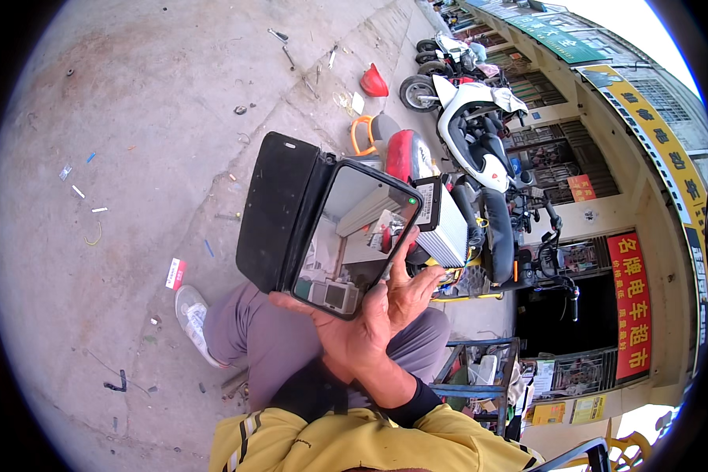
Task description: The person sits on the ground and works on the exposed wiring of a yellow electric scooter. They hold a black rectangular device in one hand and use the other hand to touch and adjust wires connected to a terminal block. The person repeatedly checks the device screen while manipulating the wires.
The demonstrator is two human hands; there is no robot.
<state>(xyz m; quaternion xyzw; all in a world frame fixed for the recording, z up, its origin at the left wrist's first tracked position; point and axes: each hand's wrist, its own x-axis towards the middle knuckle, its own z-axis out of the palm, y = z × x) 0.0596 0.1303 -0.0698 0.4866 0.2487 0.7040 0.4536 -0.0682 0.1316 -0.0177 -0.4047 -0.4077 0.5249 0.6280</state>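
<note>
A smartphone (358, 236) in a black flip case (279, 212) is held tilted in front of me, its cover folded out to the left. Its lit screen shows a picture of a red-and-white object and pale equipment. Under the phone's lower end, my left hand (329, 332) is closed around it, with most fingers hidden behind. At the phone's right edge is my right hand (406, 297), its index finger stretched up by the screen and the other fingers partly bent apart. Just beyond this hand stands a silver finned metal box (446, 232).
A white scooter (476, 130) and a black-seated electric bike (497, 232) stand at the right, before shopfronts. A blue metal frame (468, 389) is at lower right. Tools (289, 57), a red helmet-like shell (374, 81) and a red-and-white packet (175, 273) lie on the concrete.
</note>
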